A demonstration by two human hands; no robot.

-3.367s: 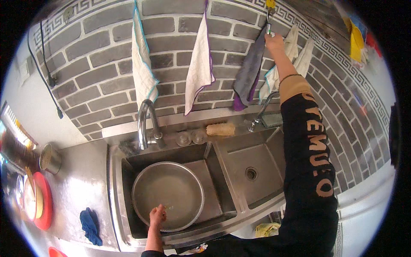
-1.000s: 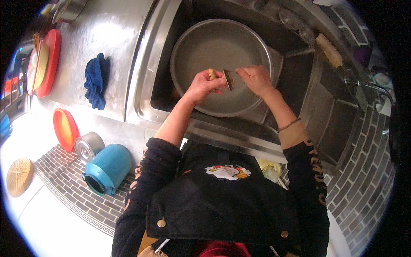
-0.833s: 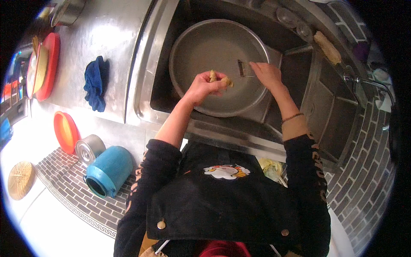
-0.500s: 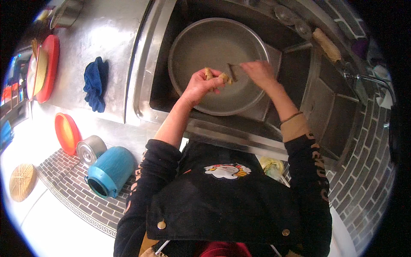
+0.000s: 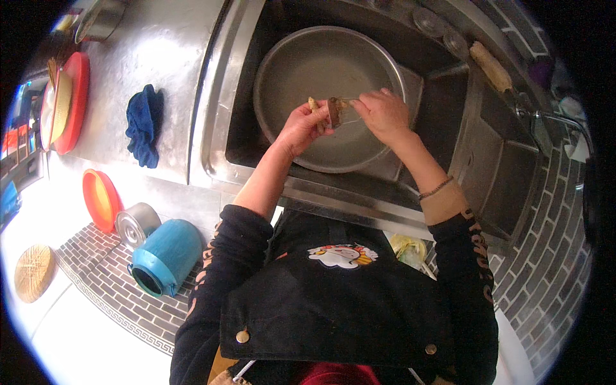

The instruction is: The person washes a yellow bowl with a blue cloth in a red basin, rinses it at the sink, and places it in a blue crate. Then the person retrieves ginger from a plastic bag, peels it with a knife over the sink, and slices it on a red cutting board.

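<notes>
Over a wide grey metal basin (image 5: 324, 64), my left hand (image 5: 301, 128) is closed around a knobbly, pale-brown piece of ginger root (image 5: 313, 103). Ginger shows above and to the right of the fingers. My right hand (image 5: 385, 117) pinches the thin handle of a peeler (image 5: 333, 113). The peeler's crosswise head lies against the ginger, close to my left thumb, and covers part of the root. Shallow, dull liquid seems to sit in the basin beneath both hands.
The basin stands in a steel sink (image 5: 247, 138), with a tap (image 5: 545, 115) at the right. A dark blue cloth (image 5: 144, 125) lies on the left counter. Further left are an orange bowl (image 5: 101, 200), a metal pot (image 5: 137, 224) and a blue churn-shaped can (image 5: 165, 256).
The peeler head has moved left onto the ginger, and my right hand has come slightly closer to my left. My left hand holds the ginger in nearly the same place.
</notes>
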